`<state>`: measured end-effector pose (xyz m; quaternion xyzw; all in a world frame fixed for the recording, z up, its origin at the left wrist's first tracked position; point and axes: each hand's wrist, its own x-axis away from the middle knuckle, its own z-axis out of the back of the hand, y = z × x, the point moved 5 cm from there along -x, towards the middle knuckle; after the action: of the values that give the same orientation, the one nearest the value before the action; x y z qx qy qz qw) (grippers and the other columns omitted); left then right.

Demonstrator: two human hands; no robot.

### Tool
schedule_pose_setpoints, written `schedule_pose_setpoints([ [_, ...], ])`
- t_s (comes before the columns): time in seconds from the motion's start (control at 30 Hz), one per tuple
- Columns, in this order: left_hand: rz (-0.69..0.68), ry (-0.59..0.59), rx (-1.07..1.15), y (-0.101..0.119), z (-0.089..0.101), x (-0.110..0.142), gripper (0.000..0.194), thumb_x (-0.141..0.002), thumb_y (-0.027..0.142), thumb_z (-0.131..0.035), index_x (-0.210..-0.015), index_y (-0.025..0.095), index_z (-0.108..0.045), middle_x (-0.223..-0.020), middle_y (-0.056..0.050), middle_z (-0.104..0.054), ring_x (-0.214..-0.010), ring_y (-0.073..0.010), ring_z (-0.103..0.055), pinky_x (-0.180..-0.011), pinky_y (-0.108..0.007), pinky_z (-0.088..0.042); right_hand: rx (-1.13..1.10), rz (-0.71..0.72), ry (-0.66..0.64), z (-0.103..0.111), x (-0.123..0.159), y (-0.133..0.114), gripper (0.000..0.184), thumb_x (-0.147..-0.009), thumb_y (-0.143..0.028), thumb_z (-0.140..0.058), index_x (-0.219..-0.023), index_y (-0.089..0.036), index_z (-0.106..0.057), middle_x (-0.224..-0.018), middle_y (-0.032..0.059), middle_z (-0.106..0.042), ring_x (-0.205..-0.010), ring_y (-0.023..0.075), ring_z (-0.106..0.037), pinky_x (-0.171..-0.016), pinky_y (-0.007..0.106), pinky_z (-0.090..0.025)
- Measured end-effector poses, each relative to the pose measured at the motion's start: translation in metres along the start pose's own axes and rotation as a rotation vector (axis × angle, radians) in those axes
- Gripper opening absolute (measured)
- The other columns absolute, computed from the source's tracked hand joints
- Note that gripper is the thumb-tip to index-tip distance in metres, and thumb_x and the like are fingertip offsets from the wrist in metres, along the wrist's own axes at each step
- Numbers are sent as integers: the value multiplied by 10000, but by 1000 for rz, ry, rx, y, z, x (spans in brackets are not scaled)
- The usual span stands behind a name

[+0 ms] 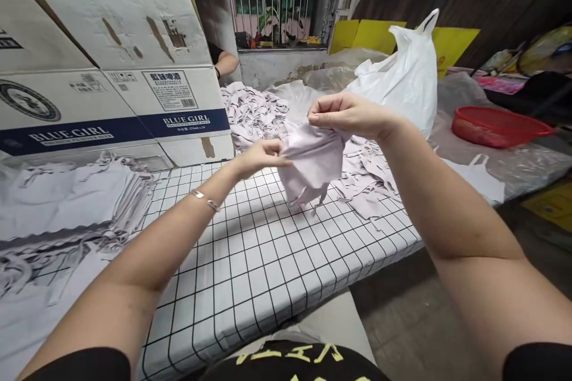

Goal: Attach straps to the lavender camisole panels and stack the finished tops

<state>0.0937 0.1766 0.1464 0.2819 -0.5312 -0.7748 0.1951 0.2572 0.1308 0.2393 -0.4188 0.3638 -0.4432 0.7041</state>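
A pale lilac camisole-like garment [313, 161] hangs between my hands, just above the checked tablecloth [232, 256]. My left hand [263, 156] pinches its left side, fingers closed. Higher up, my right hand [342, 113] grips its top right edge between thumb and fingers. Thin straps dangle from the lower end of the cloth. Behind and to the right of it lie loose lilac pieces [369, 175] on the table. A larger heap of similar pieces [254, 110] rises farther back.
Flattened stacks of lilac garments [71, 196] lie at the left, before an open cardboard box [152, 80]. A white plastic bag [402, 83] stands at the back right, near a red basket [496, 128]. Another person's arm [227, 63] shows behind the box.
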Motion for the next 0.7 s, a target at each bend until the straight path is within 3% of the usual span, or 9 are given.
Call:
schedule_pose_setpoints([
  [0.13,112,72,-169,37,52,43,347,-652,398,-790,-820,161,-600,-858,-41,-628,-798,-194,-618,-678,-312,-508,154,36,-31,8,4,-6,155,-808,-303,-696,-770,-156,-668,-707,-2,-612,-639,88,-547,-578,216,-432],
  [0.2,220,77,-432,46,59,80,368,-656,418,-778,-906,189,-633,-883,-42,-632,-878,-240,-614,-737,-348,-505,278,74,-50,-3,19,0,149,-814,-332,-683,-783,-186,-690,-731,7,-633,-670,105,-558,-624,245,-449],
  [0.27,315,1,-689,39,47,127,400,-664,429,-769,-1005,247,-666,-947,-52,-657,-990,-292,-585,-865,-429,-463,410,81,-140,-29,44,19,122,-806,-340,-688,-790,-221,-711,-764,20,-662,-735,142,-587,-707,293,-467],
  [0.37,359,-182,-834,6,7,204,438,-706,446,-737,-1127,358,-655,-1113,-61,-672,-1086,-314,-555,-1017,-515,-313,520,-5,-360,-80,89,65,112,-781,-351,-705,-834,-256,-731,-857,47,-705,-869,213,-620,-836,363,-454],
  [0.4,364,-196,-830,-6,-5,227,394,-743,453,-704,-1125,372,-654,-1133,-61,-673,-1078,-303,-565,-1024,-510,-295,523,-50,-402,-94,101,82,130,-788,-362,-694,-860,-259,-730,-892,54,-710,-892,225,-623,-843,365,-451],
  [0.47,392,-106,-812,-25,-20,259,278,-822,455,-612,-1074,352,-666,-1101,-61,-685,-1036,-275,-590,-990,-463,-323,510,-125,-380,-115,114,111,155,-823,-377,-644,-879,-248,-709,-922,60,-706,-884,221,-625,-804,344,-456],
  [0.53,425,95,-807,-37,-22,270,237,-869,447,-537,-1003,301,-668,-1014,-61,-693,-964,-252,-606,-902,-400,-387,507,-152,-256,-127,108,131,166,-852,-374,-594,-845,-227,-671,-881,54,-691,-821,199,-614,-738,318,-452],
  [0.6,418,305,-820,-44,-17,263,245,-894,428,-490,-936,249,-651,-950,-67,-676,-910,-239,-600,-818,-356,-421,522,-120,-142,-139,89,141,167,-855,-366,-583,-823,-211,-637,-852,47,-675,-788,185,-592,-710,307,-437],
  [0.7,343,455,-801,-53,-9,227,266,-916,383,-445,-833,205,-625,-865,-66,-642,-842,-217,-581,-768,-328,-432,512,-2,-179,-166,49,144,152,-844,-347,-600,-896,-212,-646,-922,45,-675,-879,191,-576,-781,317,-423],
])
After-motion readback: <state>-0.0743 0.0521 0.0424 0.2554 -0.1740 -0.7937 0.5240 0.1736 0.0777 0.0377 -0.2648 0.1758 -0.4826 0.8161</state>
